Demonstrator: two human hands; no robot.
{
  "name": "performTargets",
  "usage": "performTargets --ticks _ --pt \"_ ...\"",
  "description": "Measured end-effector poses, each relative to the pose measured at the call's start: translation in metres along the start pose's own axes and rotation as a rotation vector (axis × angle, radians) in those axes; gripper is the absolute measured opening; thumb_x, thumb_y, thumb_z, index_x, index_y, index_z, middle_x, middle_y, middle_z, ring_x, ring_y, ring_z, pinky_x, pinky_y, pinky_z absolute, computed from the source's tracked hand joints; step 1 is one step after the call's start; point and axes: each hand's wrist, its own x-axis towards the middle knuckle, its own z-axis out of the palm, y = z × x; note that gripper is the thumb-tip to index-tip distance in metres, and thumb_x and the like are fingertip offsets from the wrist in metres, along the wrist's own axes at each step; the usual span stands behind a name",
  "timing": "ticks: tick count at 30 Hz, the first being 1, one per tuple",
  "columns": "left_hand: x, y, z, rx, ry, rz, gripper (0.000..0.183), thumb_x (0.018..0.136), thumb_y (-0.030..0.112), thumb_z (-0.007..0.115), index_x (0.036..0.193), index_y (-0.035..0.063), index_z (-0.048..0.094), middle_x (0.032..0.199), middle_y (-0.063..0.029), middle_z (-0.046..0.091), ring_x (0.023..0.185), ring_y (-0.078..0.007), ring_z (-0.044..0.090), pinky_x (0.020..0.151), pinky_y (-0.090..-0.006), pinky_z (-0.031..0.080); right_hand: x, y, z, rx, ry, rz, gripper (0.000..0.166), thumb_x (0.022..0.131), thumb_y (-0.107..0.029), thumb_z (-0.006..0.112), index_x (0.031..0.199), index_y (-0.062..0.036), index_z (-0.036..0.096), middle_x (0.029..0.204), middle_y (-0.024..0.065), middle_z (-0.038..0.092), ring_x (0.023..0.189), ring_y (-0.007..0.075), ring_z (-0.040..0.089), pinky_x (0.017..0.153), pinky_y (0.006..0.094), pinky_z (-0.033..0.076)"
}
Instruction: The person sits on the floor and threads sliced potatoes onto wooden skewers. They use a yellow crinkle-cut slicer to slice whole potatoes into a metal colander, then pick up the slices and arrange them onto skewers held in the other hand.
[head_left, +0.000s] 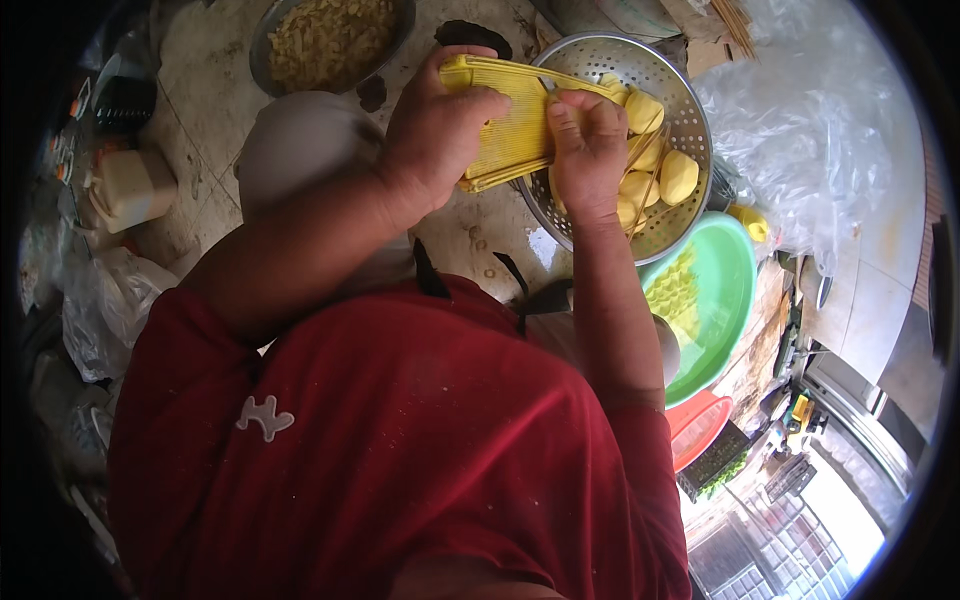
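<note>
My left hand (442, 124) grips one end of a yellow plastic slicer (517, 112) with a ridged bed and raised side rails, the thumb lying on the ridges. At the slicer's middle, near its cutting slot, the fingers of my right hand (589, 142) are bent and pinched together. Whatever may be between them is hidden. Slicer and right hand are above a perforated metal colander (686, 97). Inside it are several peeled potatoes (679, 178), with thin wooden skewers (654, 176) lying across them.
A green basin (731, 322) with yellow cut pieces (675, 296) stands below the colander, a red basin (701, 431) beyond. A metal bowl (259, 56) of pale slices (330, 37) is at upper left. Clear plastic sheeting (795, 142) lies right; a plastic jug (135, 187) stands left.
</note>
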Motion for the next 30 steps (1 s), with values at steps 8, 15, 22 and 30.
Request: performTargets --ticks 8,15,22,30 --pt "-0.003 0.000 0.005 0.002 -0.032 -0.010 0.040 0.076 0.000 0.059 0.114 0.0036 0.049 0.098 -0.0084 0.057 0.087 -0.0159 0.057 0.076 -0.0276 0.049 0.008 0.080 -0.002 -0.118 0.098 0.248 0.018 0.083 -0.021 0.067 0.094 -0.0069 0.064 0.099 0.0139 0.057 0.098 0.0292 0.053 0.088 0.0363 0.043" --pt "0.001 0.001 0.002 0.027 -0.027 0.006 0.039 0.076 0.003 0.060 0.113 0.0043 0.051 0.098 -0.0078 0.058 0.090 -0.0163 0.057 0.078 -0.0292 0.048 0.012 0.094 0.000 0.053 0.094 0.294 0.020 0.087 -0.022 0.061 0.096 -0.0050 0.065 0.102 0.0130 0.058 0.100 0.0262 0.053 0.090 0.0335 0.042" --pt "0.007 0.003 0.000 0.024 -0.011 -0.020 0.039 0.075 0.002 0.061 0.113 0.0042 0.051 0.098 -0.0080 0.058 0.089 -0.0169 0.058 0.078 -0.0299 0.049 0.014 0.064 -0.016 0.637 0.080 0.591 0.027 0.089 -0.015 0.058 0.112 -0.0019 0.057 0.103 0.0059 0.058 0.093 0.0135 0.052 0.085 0.0243 0.041" --pt "0.007 0.004 -0.001 0.020 -0.028 -0.023 0.039 0.075 0.002 0.060 0.113 0.0037 0.051 0.098 -0.0080 0.058 0.088 -0.0169 0.058 0.078 -0.0299 0.049 0.003 0.084 -0.017 0.388 0.116 0.453 0.026 0.085 -0.015 0.065 0.108 -0.0027 0.063 0.102 0.0064 0.059 0.092 0.0142 0.054 0.084 0.0251 0.044"
